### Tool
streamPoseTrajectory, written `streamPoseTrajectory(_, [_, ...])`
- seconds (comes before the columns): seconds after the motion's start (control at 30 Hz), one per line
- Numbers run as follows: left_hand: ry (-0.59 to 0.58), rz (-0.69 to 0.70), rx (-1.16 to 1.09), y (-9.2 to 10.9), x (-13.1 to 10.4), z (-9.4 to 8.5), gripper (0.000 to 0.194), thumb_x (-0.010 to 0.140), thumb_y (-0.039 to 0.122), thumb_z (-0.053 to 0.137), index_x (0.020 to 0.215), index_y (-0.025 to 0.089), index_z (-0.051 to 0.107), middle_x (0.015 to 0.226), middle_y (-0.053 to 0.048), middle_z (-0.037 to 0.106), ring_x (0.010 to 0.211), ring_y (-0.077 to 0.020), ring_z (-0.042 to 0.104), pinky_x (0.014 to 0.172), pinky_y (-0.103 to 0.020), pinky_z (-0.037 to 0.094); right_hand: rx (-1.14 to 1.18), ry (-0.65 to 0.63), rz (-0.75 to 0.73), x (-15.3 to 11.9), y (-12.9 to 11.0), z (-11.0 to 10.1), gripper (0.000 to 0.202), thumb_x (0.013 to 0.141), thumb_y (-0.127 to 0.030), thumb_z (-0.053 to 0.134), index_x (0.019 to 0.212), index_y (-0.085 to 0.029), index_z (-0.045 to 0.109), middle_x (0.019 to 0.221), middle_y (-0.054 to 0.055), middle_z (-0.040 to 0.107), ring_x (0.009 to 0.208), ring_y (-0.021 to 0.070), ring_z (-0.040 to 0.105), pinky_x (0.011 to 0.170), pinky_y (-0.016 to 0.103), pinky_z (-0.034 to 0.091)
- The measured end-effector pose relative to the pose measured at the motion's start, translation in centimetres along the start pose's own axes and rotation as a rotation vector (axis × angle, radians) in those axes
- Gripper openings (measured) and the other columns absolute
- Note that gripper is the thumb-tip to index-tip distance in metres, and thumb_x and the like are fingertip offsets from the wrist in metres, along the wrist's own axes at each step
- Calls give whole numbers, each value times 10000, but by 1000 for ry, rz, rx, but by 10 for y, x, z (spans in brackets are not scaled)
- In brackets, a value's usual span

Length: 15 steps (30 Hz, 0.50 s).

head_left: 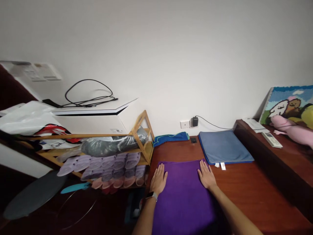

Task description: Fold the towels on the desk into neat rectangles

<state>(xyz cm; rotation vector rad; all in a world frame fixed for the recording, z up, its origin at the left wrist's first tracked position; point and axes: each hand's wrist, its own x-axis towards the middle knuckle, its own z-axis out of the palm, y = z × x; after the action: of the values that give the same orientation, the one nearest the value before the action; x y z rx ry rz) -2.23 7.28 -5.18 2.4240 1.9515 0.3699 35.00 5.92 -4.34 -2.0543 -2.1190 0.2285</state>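
A purple cloth [183,192] lies spread flat on the reddish-brown wooden table [246,189]. On its far left corner rests my left hand [158,179], palm down with the fingers stretched out; a watch is on that wrist. My right hand [206,175] lies flat on the far right corner, fingers extended. Just beyond the right hand is a stack of folded blue-grey cloth [223,147] with small white tags at its near edge. Against the wall, a crumpled blue cloth with green edging [170,138] sits past the purple one. The purple cloth's near part runs out of view.
At left, a wooden rack [144,143] carries a white box [95,122], a black cable and rows of lilac and pink slippers [107,166]. A wall socket holds a black plug [195,121]. On the raised right ledge are a remote [272,139] and a pink plush toy [293,130].
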Motion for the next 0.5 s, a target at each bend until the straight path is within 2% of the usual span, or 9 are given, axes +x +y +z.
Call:
streamPoseTrajectory(0.1, [5,21,3,3,2,-4,641,1092,465,245,1666,179,246,1672,-123,396,1558,-248,345,1282,-508,302,-1,-17,-2,-1,-1,-4,693,1069,-471,204,1662,-115,245,1721,106,226,1610,243,186,1307,497,147])
streamPoseTrajectory(0.2, [34,52,-17,23,8,-15,647,1091,474,252,1658,165,271,1654,-137,427,1546,-257,373,1283,-513,297,5,-33,3,-1,-24,-14,703,1068,-465,205,1654,-80,248,1720,119,218,1611,256,177,1312,498,134])
streamPoseTrajectory(0.3, [76,135,-104,74,19,-20,642,1099,466,216,1658,155,264,1694,-111,354,1576,-228,305,1298,-479,279,34,13,-44,-1,-58,-17,690,1072,-440,170,1661,-82,204,1730,111,176,1616,230,149,1317,459,132])
streamPoseTrajectory(0.4, [29,213,-203,138,26,-9,632,1105,445,167,1657,153,262,1709,-80,322,1584,-186,281,1292,-426,305,30,-37,-130,-2,-86,-9,655,1052,-354,228,1665,-126,211,1737,93,166,1617,227,137,1316,453,142])
streamPoseTrajectory(0.47, [-8,214,-218,166,27,1,628,1104,446,159,1657,170,269,1699,-72,347,1573,-185,311,1285,-422,321,9,-85,-181,-3,-96,-3,669,1019,-321,303,1663,-153,238,1741,82,158,1619,251,125,1316,472,133])
streamPoseTrajectory(0.5, [-23,207,-206,172,27,5,630,1103,454,164,1656,175,275,1693,-73,359,1568,-191,324,1285,-426,320,4,-95,-197,-4,-97,0,678,1008,-317,327,1662,-161,246,1742,79,156,1620,259,119,1316,478,128])
